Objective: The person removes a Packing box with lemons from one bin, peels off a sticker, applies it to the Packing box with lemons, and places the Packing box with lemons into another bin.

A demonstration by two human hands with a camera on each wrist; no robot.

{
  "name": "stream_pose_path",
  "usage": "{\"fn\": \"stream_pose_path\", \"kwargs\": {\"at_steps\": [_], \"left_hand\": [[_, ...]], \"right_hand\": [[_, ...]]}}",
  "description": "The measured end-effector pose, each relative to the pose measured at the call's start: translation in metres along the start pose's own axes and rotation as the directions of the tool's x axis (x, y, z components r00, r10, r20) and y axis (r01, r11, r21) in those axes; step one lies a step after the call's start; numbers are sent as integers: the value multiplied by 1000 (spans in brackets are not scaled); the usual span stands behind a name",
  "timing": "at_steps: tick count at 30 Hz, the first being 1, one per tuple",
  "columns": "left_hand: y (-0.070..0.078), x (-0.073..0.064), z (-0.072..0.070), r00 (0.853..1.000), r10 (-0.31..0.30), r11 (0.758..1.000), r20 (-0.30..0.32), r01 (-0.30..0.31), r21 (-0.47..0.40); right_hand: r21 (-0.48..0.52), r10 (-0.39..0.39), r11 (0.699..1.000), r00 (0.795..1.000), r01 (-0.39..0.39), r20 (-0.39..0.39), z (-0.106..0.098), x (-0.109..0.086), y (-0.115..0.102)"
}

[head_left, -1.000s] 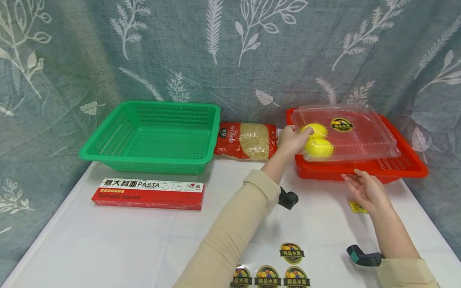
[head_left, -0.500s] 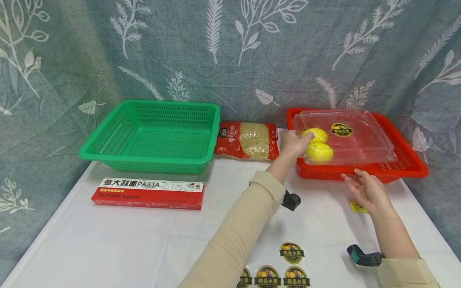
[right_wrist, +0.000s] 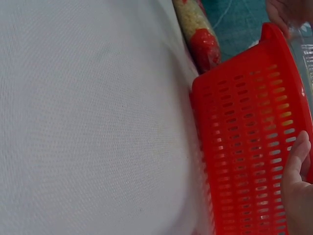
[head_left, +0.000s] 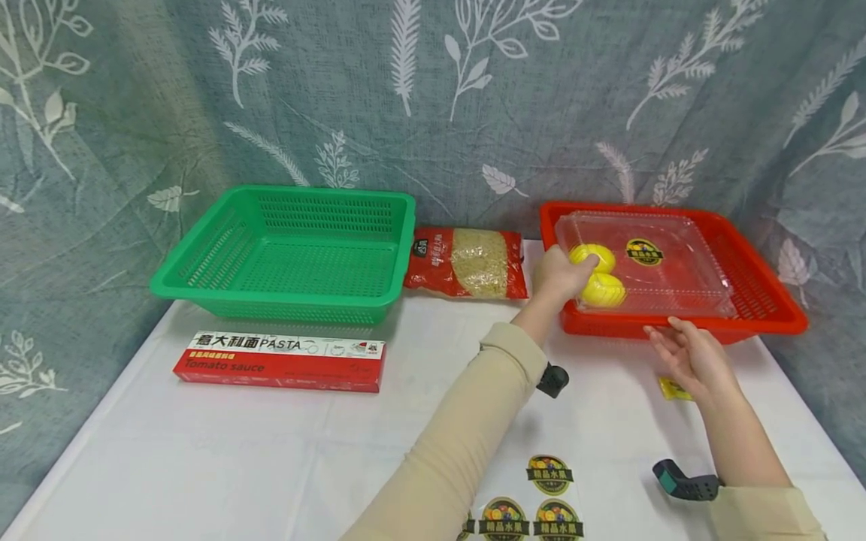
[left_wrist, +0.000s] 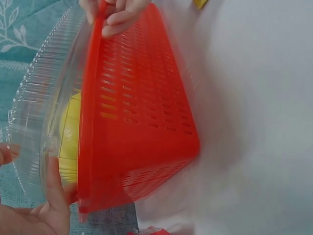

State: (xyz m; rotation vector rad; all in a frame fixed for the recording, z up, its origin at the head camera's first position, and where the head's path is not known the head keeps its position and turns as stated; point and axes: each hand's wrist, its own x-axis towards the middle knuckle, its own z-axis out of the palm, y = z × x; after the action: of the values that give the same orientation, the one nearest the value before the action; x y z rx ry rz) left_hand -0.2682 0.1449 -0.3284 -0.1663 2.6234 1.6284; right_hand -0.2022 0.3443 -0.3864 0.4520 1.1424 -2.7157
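My left hand (head_left: 560, 272) pinches the left end of a clear plastic fruit box (head_left: 666, 282), with the thumb over its lid. Inside the box lie two yellow fruits (head_left: 602, 289), lemon-like, and a round fruit label (head_left: 643, 252) sits on the lid. The box is down within the red basket (head_left: 764, 319), its left part around rim height. My right hand (head_left: 693, 357) grips the basket's front rim; in the left wrist view the right hand (left_wrist: 117, 17) has fingers on both sides of that rim. How the box meets the basket floor is hidden.
A green basket (head_left: 284, 312) stands at the back left, with a pasta box (head_left: 277, 368) in front. Between the baskets lies a bag of pasta (head_left: 467, 263). A sheet of round stickers (head_left: 504, 518) and a small yellow packet (head_left: 673, 388) lie on the white table.
My left hand has lowered the fruit box into the red basket and moved slightly right and nearer. The right hand has stayed at the rim.
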Motion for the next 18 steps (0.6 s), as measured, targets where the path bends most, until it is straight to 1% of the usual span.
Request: {"fn": "stream_pose_path", "kwargs": {"at_steps": [2,4,8,12,16,18], "left_hand": [[1,-1,0,1000,15,999,-9,-15,28],[1,-2,1,1000,17,999,-17,-16,46],[2,-4,4,1000,-6,998,-25,8,69],[2,-5,9,1000,-10,991,-30,14,131],[2,-6,13,1000,-5,989,-16,7,149],[3,-7,14,1000,-3,990,-4,3,143]], "right_hand": [[-4,-2,1000,1000,2,-3,0,0,0],[-6,-4,1000,1000,4,-5,0,0,1],[-7,-9,1000,1000,9,-11,0,-1,3],[-15,-14,1000,1000,14,-18,0,-2,5],[-18,-16,1000,1000,16,-14,0,-4,6],[-17,-18,1000,1000,17,-9,0,-6,6]]}}
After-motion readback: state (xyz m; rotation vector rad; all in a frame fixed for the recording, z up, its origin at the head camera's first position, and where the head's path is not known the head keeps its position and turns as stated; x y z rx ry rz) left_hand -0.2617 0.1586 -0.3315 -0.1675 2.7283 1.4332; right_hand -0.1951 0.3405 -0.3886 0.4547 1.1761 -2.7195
